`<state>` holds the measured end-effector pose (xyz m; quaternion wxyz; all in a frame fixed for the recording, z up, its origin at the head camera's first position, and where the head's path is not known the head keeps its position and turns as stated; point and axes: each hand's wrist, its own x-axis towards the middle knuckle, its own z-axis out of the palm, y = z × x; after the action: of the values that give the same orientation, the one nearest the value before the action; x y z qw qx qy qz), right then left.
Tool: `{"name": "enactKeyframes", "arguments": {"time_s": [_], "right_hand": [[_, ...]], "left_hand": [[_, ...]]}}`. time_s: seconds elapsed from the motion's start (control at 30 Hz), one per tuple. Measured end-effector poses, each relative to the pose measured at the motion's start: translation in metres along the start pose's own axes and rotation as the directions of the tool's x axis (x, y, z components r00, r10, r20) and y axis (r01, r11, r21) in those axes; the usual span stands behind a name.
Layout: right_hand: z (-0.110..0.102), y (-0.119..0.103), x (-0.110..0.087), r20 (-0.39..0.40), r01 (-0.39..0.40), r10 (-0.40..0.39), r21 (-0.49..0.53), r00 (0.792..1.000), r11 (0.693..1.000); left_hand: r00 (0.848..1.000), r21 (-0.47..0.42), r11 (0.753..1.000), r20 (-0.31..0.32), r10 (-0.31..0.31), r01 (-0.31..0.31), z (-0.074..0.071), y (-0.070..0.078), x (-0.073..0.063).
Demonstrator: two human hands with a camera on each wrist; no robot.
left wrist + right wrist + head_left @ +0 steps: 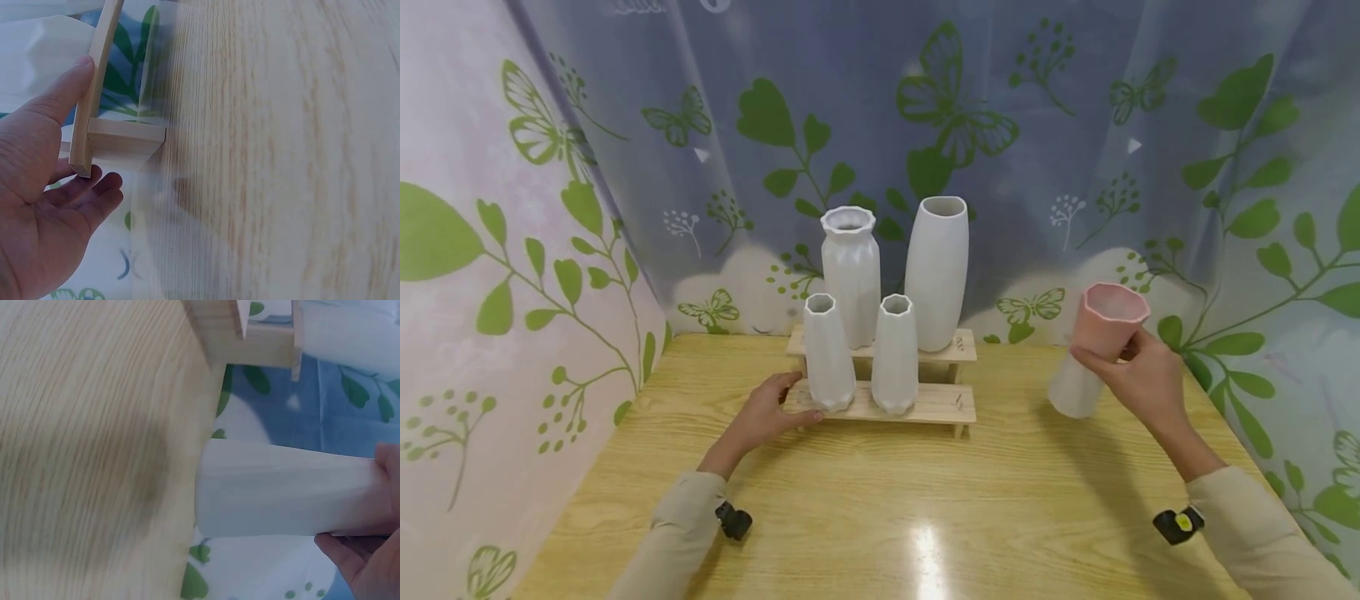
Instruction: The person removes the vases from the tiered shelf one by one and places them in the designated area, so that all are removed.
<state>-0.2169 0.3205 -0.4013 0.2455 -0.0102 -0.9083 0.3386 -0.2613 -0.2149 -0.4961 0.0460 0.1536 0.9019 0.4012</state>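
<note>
My right hand (1142, 379) grips a vase (1112, 308) with a pink upper part and a white lower part, thumb in front and fingers behind. The vase tilts a little, and its white base (219, 487) is close over the table. At the left end of a two-step wooden stand (925, 404), my left hand (771, 408) holds the lower step, with the thumb along its front edge and the fingers curled at its end (81, 159). Two slim white vases, one left (829, 358) and one right (895, 358), stand upright on that step.
On the upper step stand a white vase with a wavy flared rim (850, 267) and a taller smooth white vase (938, 275). Behind the wooden table (880, 500) hangs a blue curtain (865, 75) printed with green leaves and butterflies. Similar printed cloth lines both sides.
</note>
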Motion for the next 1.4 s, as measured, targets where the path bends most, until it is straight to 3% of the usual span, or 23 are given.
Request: {"name": "enactKeyframes", "arguments": {"time_s": [0.3, 0.6, 0.9, 1.17, 1.4], "right_hand": [[-0.001, 0.031, 0.010, -0.026, -0.038, 0.037, -0.034, 0.999, 0.999], [-0.006, 0.056, 0.019, 0.006, -0.112, 0.112, -0.007, 0.994, 0.994], [-0.006, 0.074, 0.029, -0.079, -0.157, 0.153, -0.049, 0.985, 0.986], [-0.009, 0.082, 0.039, -0.048, -0.311, 0.310, -0.019, 0.950, 0.950], [-0.009, 0.091, 0.045, -0.061, -0.364, 0.362, -0.029, 0.930, 0.931]], "left_hand": [[1.000, -0.010, 1.000, -0.006, -0.008, 0.008, 0.002, -0.002, 0.000], [1.000, -0.013, 1.000, 0.001, 0.003, -0.003, 0.001, 0.000, -0.001], [1.000, -0.001, 1.000, -0.001, 0.004, -0.004, 0.001, -0.003, 0.000], [1.000, -0.011, 1.000, 0.004, 0.005, -0.005, 0.000, -0.001, -0.002], [1.000, -0.010, 1.000, -0.004, 0.018, -0.018, 0.001, -0.004, -0.001]]}}
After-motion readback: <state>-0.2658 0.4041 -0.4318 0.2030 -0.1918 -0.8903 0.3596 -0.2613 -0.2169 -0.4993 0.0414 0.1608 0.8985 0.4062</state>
